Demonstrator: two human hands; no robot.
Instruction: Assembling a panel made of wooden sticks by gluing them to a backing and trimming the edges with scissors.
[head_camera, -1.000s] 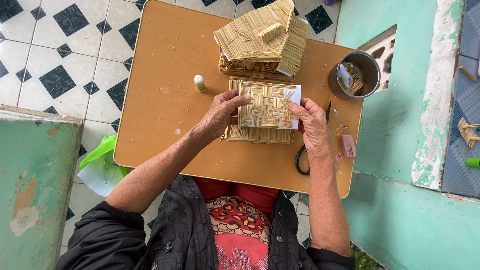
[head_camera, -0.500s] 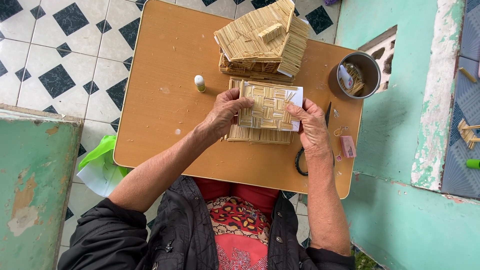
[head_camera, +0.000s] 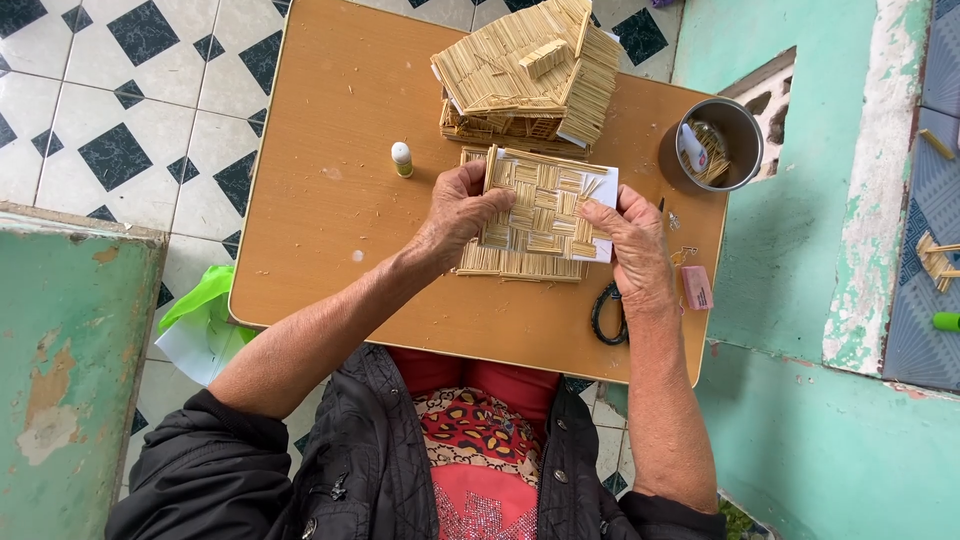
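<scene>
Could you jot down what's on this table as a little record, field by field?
Held piece: flat woven straw panel on white card
Left hand: grips the panel's left edge
Right hand: holds its right edge
Behind it: small straw model house
Left of the panel: small glue bottle with white cap
Far right: round metal tin
Surface: brown wooden table

A wooden table (head_camera: 330, 210) bears a straw house (head_camera: 530, 75), glue bottle (head_camera: 401, 158) and metal cup (head_camera: 722, 140).
</scene>
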